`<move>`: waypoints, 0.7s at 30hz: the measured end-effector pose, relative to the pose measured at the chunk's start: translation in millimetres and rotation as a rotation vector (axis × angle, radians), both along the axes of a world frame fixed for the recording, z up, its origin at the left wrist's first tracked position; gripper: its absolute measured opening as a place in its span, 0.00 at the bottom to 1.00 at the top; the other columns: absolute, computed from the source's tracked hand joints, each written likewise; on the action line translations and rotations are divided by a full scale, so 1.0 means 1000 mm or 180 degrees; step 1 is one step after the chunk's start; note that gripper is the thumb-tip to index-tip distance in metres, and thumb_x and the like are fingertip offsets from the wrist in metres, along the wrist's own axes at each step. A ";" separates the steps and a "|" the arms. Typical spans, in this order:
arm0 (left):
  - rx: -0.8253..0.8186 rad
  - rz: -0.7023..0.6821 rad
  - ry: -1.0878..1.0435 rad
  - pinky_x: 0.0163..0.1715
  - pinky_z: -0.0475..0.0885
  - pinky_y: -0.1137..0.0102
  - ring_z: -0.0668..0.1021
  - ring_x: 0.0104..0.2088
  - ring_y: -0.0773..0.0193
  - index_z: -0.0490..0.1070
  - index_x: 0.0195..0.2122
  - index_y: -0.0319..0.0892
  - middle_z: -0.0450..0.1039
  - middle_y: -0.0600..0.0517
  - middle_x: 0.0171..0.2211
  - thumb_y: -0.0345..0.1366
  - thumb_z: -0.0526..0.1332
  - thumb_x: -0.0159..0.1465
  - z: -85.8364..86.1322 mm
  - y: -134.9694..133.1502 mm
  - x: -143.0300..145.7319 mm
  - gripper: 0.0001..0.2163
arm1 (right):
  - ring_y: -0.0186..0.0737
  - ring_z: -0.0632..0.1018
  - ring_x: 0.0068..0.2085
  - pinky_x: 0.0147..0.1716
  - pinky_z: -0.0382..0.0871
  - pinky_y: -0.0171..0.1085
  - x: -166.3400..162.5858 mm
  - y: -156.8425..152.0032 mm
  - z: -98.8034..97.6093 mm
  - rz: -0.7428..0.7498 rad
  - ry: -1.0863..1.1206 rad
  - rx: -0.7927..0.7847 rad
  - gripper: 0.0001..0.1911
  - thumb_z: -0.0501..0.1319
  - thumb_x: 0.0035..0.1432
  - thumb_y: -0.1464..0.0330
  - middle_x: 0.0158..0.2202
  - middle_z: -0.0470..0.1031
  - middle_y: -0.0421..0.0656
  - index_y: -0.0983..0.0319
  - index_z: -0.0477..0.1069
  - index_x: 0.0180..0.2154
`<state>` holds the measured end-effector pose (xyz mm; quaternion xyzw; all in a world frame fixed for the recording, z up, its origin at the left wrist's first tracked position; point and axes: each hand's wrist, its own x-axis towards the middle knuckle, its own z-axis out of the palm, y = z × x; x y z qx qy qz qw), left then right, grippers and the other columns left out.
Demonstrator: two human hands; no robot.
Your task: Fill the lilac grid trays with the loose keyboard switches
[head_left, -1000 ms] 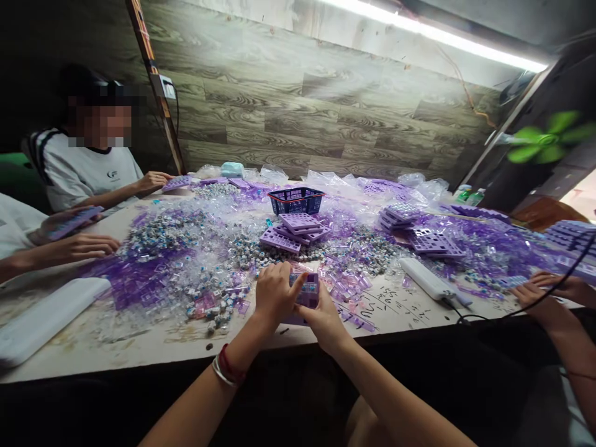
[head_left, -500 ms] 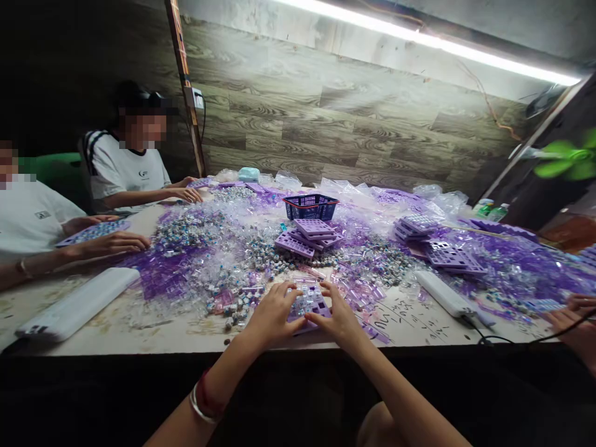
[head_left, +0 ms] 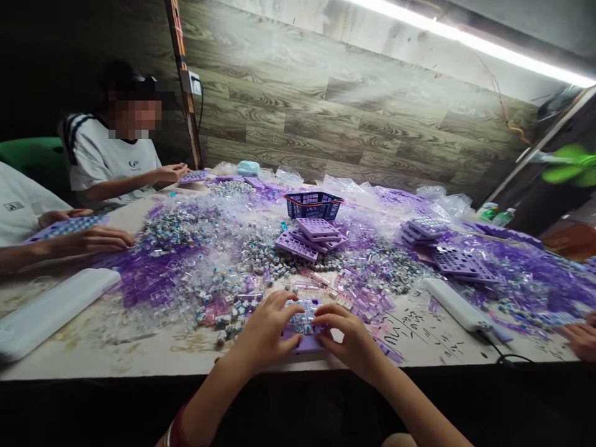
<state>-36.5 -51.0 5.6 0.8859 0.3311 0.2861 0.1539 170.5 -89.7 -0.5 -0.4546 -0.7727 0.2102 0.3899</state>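
Note:
A small purple keypad plate (head_left: 303, 345) with square holes lies near the table's front edge, between my two hands. Clear square keycaps (head_left: 305, 316) fill much of its far and middle part. My left hand (head_left: 265, 330) curls around the plate's left side, thumb and fingers bent onto it. From the right, my right hand (head_left: 350, 340) has its fingertips on the keycaps and its thumb by the plate's right edge. Whether a loose piece is pinched in the right fingertips is hidden. Loose key switches (head_left: 233, 326) lie just left of my left hand.
Beyond my hands are stacked purple plates (head_left: 316, 236) and a dark blue basket (head_left: 313, 205). Mixed switches and clear and purple parts cover much of the table. White lamp-like bars (head_left: 60, 310) lie left and right (head_left: 456, 304). Co-workers' hands (head_left: 100, 239) work at the left; another hand (head_left: 582, 338) is at right.
The view has tilted and shifted slightly. My right fingers have closed in over the keycaps, and my thumbs have moved apart. The co-worker at back left has lifted a hand from the parts.

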 end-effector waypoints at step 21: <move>-0.0023 0.0558 -0.0266 0.54 0.67 0.53 0.67 0.53 0.52 0.62 0.51 0.44 0.66 0.47 0.48 0.29 0.59 0.61 -0.018 -0.020 0.011 0.17 | 0.41 0.75 0.42 0.42 0.72 0.39 -0.004 0.010 0.004 -0.0234 -0.0507 0.0661 0.09 0.58 0.59 0.74 0.39 0.76 0.46 0.60 0.74 0.40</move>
